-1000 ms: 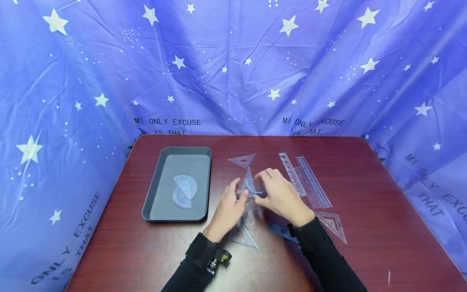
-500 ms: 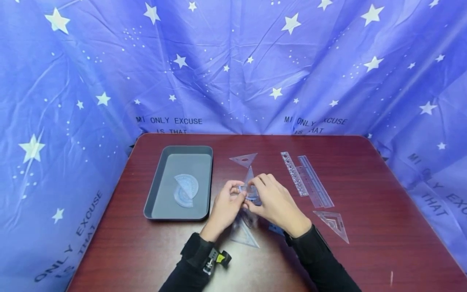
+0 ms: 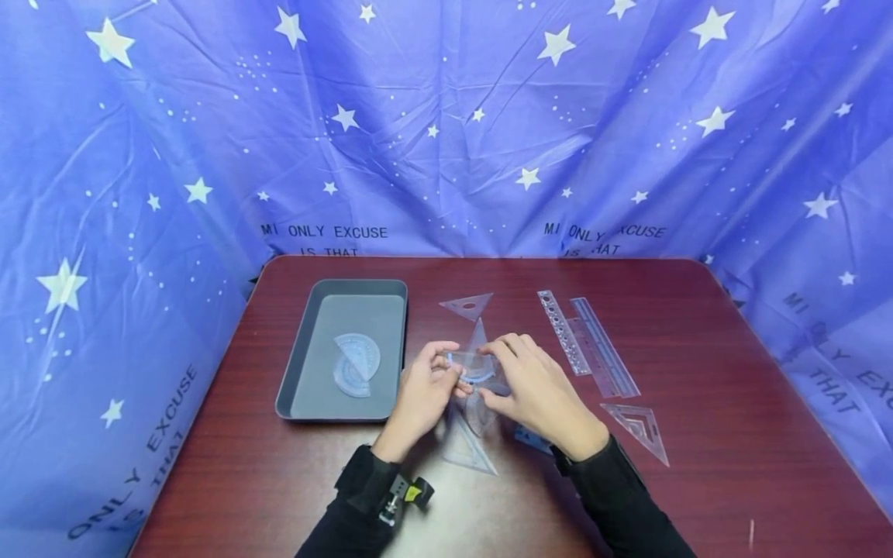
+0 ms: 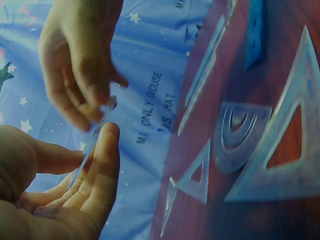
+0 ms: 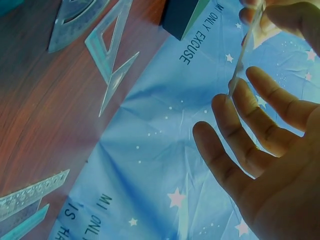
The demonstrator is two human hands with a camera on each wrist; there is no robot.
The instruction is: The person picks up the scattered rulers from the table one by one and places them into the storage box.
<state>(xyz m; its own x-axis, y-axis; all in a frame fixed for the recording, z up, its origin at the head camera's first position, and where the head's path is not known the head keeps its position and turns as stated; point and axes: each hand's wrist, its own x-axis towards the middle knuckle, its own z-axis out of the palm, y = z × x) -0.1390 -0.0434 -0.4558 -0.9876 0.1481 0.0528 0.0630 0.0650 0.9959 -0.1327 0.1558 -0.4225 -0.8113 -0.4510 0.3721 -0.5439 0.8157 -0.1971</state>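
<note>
My left hand (image 3: 424, 387) pinches a clear protractor (image 3: 476, 375) between thumb and fingers, above the table. Edge-on, that protractor appears as a thin sheet in both wrist views. At its other end, my right hand (image 3: 540, 387) is spread, fingertips at the sheet's edge in the right wrist view (image 5: 270, 145). Below the hands lie another protractor (image 4: 240, 132) and a large set square (image 3: 466, 448). Two smaller set squares lie farther back, one flat (image 3: 455, 304) and one narrow (image 3: 478, 333). Two overlapping protractors (image 3: 361, 356) rest inside the grey tray (image 3: 400, 341).
Right of the hands lie a ruler with holes (image 3: 561, 333), a bluish ruler (image 3: 605, 349) and a set square (image 3: 652, 438). A blue piece (image 3: 532, 439) is partly hidden by the right wrist. A starry curtain (image 3: 446, 186) hangs beyond the table (image 3: 230, 434).
Both hands first came together at the protractor. Since then the left hand has drawn slightly left with it, and the right hand's thumb and index finger have spread apart.
</note>
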